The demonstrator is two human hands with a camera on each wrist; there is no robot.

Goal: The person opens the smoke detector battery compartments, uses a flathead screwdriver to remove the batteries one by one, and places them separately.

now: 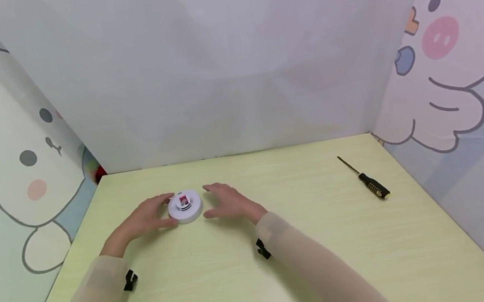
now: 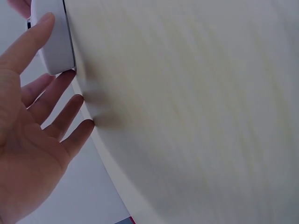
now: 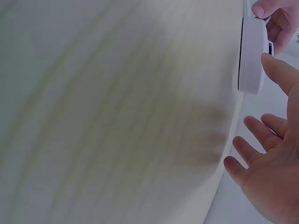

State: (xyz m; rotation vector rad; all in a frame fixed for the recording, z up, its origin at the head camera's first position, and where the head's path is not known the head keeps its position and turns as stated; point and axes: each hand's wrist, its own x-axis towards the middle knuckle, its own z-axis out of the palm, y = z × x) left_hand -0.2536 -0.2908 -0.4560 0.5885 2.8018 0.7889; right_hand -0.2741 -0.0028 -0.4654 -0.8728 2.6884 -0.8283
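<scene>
Two hands (image 1: 146, 217) (image 1: 232, 203), both loosely spread, flank smooth, round, tiered white disc (image 1: 185, 207) on pale wood-grained table (image 1: 213, 285).

The head view is bright and even, with faint, soft-edged shadows beside both sleeves (image 1: 314, 263) toward the near edge of the tabletop (image 1: 316, 202). Both wrist views are dimmer and bluish grey; there the fingers (image 2: 67, 112) cast blurred shadows near a tabletop edge that bows with lens distortion, and the grain looks smeared.
</scene>
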